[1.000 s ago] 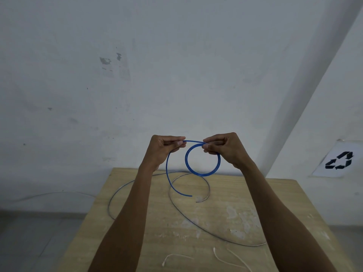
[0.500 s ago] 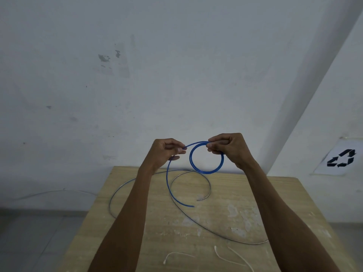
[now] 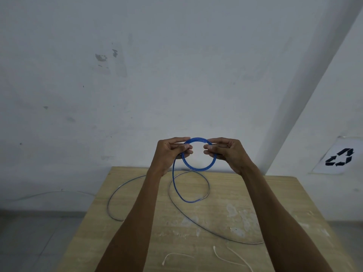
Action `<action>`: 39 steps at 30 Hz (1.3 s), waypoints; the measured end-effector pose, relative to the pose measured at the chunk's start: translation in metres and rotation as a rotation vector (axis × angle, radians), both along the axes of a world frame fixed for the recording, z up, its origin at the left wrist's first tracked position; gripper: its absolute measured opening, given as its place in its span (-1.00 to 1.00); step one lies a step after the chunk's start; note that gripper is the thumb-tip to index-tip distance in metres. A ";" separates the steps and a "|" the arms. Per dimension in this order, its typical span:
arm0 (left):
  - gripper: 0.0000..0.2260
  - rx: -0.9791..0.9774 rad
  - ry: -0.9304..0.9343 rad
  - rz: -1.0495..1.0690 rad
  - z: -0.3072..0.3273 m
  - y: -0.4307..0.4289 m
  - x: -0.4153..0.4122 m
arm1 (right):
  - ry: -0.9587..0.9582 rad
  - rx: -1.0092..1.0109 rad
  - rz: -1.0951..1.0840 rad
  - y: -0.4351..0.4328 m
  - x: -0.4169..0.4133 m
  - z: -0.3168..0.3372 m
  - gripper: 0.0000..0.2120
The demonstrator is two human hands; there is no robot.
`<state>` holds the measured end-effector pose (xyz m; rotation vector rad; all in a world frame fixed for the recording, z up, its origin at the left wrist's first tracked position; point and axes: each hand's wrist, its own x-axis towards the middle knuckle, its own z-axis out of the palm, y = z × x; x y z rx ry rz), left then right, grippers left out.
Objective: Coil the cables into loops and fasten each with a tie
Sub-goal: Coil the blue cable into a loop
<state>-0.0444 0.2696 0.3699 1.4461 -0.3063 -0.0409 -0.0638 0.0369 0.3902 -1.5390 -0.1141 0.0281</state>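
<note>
I hold a blue cable (image 3: 198, 168) wound into a small round coil above the far end of the wooden table (image 3: 255, 195). My left hand (image 3: 170, 152) pinches the coil's left side and my right hand (image 3: 225, 151) pinches its right side. A loose blue tail hangs from the left side and curves down to the table top. A long grey cable (image 3: 112, 197) lies in wide curves on the table. White ties (image 3: 224, 256) lie near the front edge.
A pale wall stands right behind the table. A recycling sign (image 3: 338, 157) hangs on the wall at the right. The grey cable's left curve reaches the table's left edge; the floor (image 3: 39, 242) lies beyond it.
Another turn has gone onto the blue coil, which is now larger and rounder. My left hand came in to grip the coil's left side, and the hanging tail is shorter.
</note>
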 end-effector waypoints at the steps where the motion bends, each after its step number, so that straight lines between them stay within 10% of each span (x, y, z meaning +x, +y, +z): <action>1: -0.73 -0.008 0.007 0.000 0.000 0.000 0.000 | 0.000 0.003 -0.010 -0.002 0.000 -0.001 -0.74; 39: -0.75 -0.228 -0.018 0.198 0.009 -0.009 -0.003 | 0.072 -0.002 -0.012 0.019 -0.004 -0.008 -0.60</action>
